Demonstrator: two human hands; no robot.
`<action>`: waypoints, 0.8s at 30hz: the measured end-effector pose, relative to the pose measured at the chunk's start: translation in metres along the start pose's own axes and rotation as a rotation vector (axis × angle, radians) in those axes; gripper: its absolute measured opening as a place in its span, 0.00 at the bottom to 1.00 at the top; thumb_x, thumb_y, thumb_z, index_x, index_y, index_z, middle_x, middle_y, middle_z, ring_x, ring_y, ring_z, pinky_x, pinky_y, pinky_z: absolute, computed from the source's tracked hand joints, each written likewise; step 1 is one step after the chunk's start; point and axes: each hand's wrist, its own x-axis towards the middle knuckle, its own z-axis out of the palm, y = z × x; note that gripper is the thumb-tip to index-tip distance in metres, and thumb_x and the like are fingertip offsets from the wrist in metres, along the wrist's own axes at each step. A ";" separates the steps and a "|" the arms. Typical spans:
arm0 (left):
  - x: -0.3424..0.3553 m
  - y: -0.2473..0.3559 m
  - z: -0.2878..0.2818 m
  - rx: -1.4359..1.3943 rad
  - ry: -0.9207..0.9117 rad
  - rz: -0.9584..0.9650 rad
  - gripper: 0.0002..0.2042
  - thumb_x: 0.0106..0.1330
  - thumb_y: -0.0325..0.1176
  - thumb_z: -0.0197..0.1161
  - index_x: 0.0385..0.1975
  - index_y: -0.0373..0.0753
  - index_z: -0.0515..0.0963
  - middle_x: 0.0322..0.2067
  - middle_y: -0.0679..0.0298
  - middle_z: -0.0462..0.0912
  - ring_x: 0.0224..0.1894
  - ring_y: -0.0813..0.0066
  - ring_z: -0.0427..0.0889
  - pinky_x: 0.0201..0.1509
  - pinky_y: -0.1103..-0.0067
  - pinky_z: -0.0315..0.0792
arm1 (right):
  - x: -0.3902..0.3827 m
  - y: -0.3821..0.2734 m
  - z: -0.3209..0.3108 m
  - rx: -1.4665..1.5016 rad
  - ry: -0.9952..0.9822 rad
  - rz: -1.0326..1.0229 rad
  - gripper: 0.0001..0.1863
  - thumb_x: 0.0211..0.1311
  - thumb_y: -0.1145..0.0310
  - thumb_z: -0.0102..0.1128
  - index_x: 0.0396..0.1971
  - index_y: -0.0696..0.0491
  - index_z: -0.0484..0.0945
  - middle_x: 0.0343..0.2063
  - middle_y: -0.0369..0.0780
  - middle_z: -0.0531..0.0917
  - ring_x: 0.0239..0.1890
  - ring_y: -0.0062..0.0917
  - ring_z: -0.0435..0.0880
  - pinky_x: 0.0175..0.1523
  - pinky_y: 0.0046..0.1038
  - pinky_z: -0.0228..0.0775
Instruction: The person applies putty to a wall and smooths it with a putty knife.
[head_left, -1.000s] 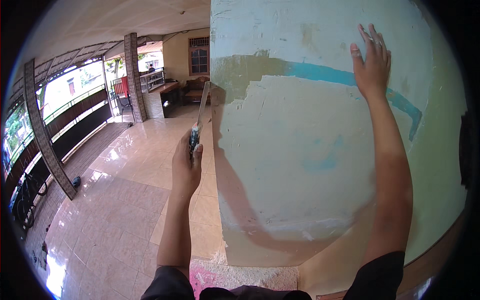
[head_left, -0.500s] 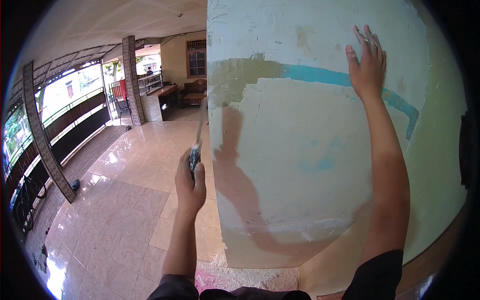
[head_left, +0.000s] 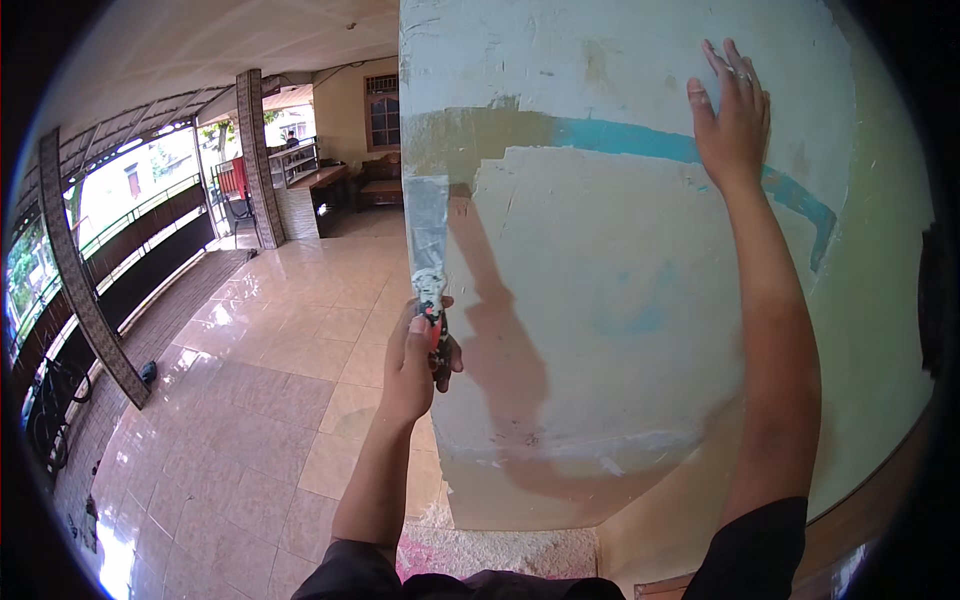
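My left hand (head_left: 410, 365) is wrapped round the red-and-black handle of a scraper (head_left: 429, 225), which points upward. Its flat metal blade stands broad side toward me at the wall's left edge; whether it touches I cannot tell. White residue covers the blade's base and spots the handle. Higher and to the right, my right hand (head_left: 735, 125) lies against the wall (head_left: 600, 230) with fingers stretched and apart, holding nothing. Pale marks show on its fingers. The wall has a patchy whitish surface, with an olive and turquoise band (head_left: 625, 137) running across and passing behind my right wrist.
White crumbs and dust lie on a pinkish surface (head_left: 510, 552) at the wall's foot. Left of the corner stretches a shiny tiled floor (head_left: 270, 400), with a pillar (head_left: 258, 160), a railing and a bicycle (head_left: 50, 400). Wooden furniture (head_left: 380, 180) stands farther back.
My left hand has shifted right toward the wall's edge and turned the scraper from edge-on to broad side. My right hand stays on the wall; the view has shifted slightly.
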 end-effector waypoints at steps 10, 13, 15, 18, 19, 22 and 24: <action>-0.003 -0.010 -0.002 0.041 0.062 -0.018 0.26 0.77 0.51 0.35 0.51 0.33 0.71 0.14 0.65 0.72 0.11 0.85 0.64 0.14 0.86 0.56 | -0.007 -0.001 -0.002 0.021 0.009 0.006 0.26 0.69 0.48 0.49 0.65 0.37 0.68 0.70 0.34 0.65 0.72 0.35 0.59 0.74 0.48 0.44; -0.010 -0.009 -0.002 0.057 0.074 0.003 0.27 0.77 0.51 0.36 0.50 0.31 0.71 0.14 0.65 0.71 0.12 0.84 0.67 0.14 0.86 0.56 | -0.004 -0.002 -0.001 0.002 0.020 -0.010 0.26 0.70 0.49 0.49 0.65 0.38 0.69 0.69 0.35 0.66 0.72 0.36 0.60 0.74 0.45 0.46; -0.016 -0.007 -0.002 0.054 0.075 -0.031 0.27 0.77 0.51 0.36 0.50 0.30 0.71 0.14 0.67 0.69 0.13 0.83 0.68 0.14 0.85 0.57 | 0.003 -0.004 -0.002 0.015 0.002 -0.016 0.26 0.71 0.50 0.48 0.67 0.37 0.67 0.71 0.35 0.64 0.73 0.35 0.58 0.75 0.44 0.44; -0.020 -0.011 -0.001 0.031 0.042 -0.052 0.25 0.77 0.49 0.38 0.50 0.30 0.71 0.19 0.66 0.70 0.15 0.81 0.70 0.17 0.83 0.61 | 0.005 -0.004 -0.004 0.056 0.023 -0.031 0.26 0.71 0.51 0.48 0.67 0.38 0.67 0.70 0.35 0.65 0.73 0.36 0.59 0.75 0.43 0.45; -0.021 -0.014 0.001 0.021 0.043 -0.050 0.25 0.77 0.48 0.38 0.50 0.29 0.71 0.21 0.66 0.70 0.16 0.81 0.71 0.18 0.83 0.62 | 0.003 -0.004 -0.003 0.052 0.021 -0.032 0.25 0.71 0.51 0.48 0.67 0.38 0.68 0.70 0.35 0.65 0.73 0.36 0.59 0.75 0.43 0.45; -0.021 -0.013 0.001 0.004 0.039 -0.073 0.23 0.78 0.46 0.39 0.50 0.29 0.71 0.26 0.64 0.71 0.18 0.79 0.72 0.21 0.81 0.64 | 0.001 -0.004 -0.005 0.045 0.012 -0.028 0.25 0.71 0.51 0.48 0.66 0.38 0.68 0.70 0.36 0.65 0.72 0.37 0.59 0.75 0.42 0.45; -0.021 -0.013 0.002 0.005 0.043 -0.072 0.23 0.78 0.45 0.39 0.50 0.29 0.71 0.27 0.64 0.71 0.18 0.79 0.72 0.22 0.81 0.65 | 0.002 -0.005 -0.005 0.040 0.005 -0.023 0.25 0.71 0.51 0.48 0.66 0.39 0.68 0.70 0.36 0.66 0.72 0.37 0.59 0.75 0.42 0.46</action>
